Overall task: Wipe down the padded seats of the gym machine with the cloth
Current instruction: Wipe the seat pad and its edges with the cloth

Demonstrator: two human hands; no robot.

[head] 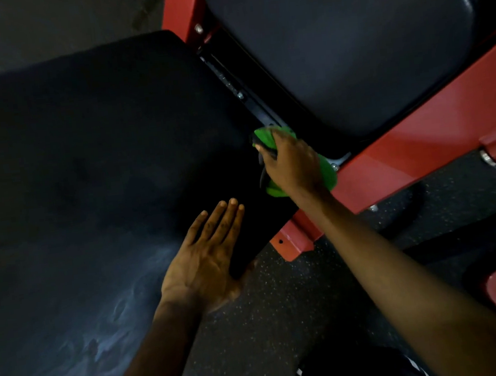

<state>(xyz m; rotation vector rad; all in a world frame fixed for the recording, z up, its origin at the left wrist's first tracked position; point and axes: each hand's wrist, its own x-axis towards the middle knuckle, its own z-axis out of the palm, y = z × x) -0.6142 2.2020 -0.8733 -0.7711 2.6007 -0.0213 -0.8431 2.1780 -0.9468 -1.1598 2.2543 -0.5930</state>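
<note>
Cloth (267,138), green and bunched, is clamped in the right hand (291,161), whose fingers curl over it at the right edge of the big pad (86,174). Just there a dark gap (239,92) with a rail and bolts parts that pad from the second pad (341,40). The left hand (208,259) lies flat on the big pad's near right corner, fingers straight and together, holding nothing. The two hands are apart, the right one farther out.

The next stroke turns on this: the big pad spreads away to the left of the cloth, while the second pad lies to its far right across the gap. The right hand (the only one with the cloth) sits between the two and could go either way.

The big pad's edge by the gap runs from far to near. Its full length is cut off at left and bottom, so I cannot give its long axis. Pale smears (111,324) show on its near left part, perhaps damp from wiping (a guess). Most of the cloth is hidden under the hand. Something dark and strap-like hangs beside the fingers, and I cannot tell what it is. The second pad is cropped at the top, and the red frame (419,145) borders its near side.
</note>
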